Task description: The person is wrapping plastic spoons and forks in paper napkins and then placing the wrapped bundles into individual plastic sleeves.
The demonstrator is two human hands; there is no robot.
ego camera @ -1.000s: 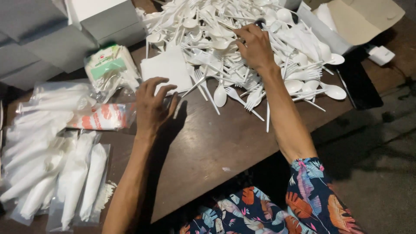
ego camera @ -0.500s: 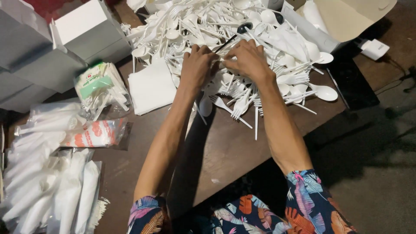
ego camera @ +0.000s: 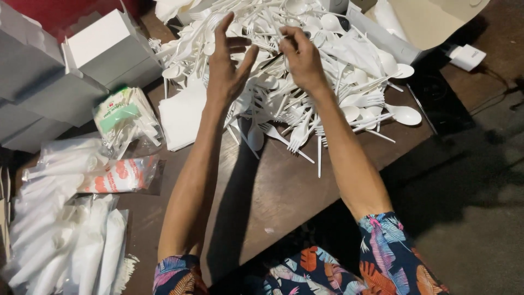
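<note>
- Right now your left hand (ego camera: 228, 63) hovers over the heap with fingers spread wide, holding nothing.
- Your right hand (ego camera: 302, 57) pinches a thin dark stick-like piece (ego camera: 271, 60) at the top centre of the frame; what it is I cannot tell.
- Beneath both hands lies a pile of white plastic cutlery (ego camera: 327, 98): smooth, glossy spoons with rounded bowls and forks with slim tines, tangled together.
- Left of the pile sits a flat stack of white paper napkins (ego camera: 183, 117).
- At the lower left lie crinkly clear plastic packets (ego camera: 60, 229), and above them plain white cardboard boxes (ego camera: 103, 46).
- Everything rests on a dark brown wooden table (ego camera: 273, 196) with a worn, matte grain; grey floor (ego camera: 480, 218) shows at the lower right.
</note>
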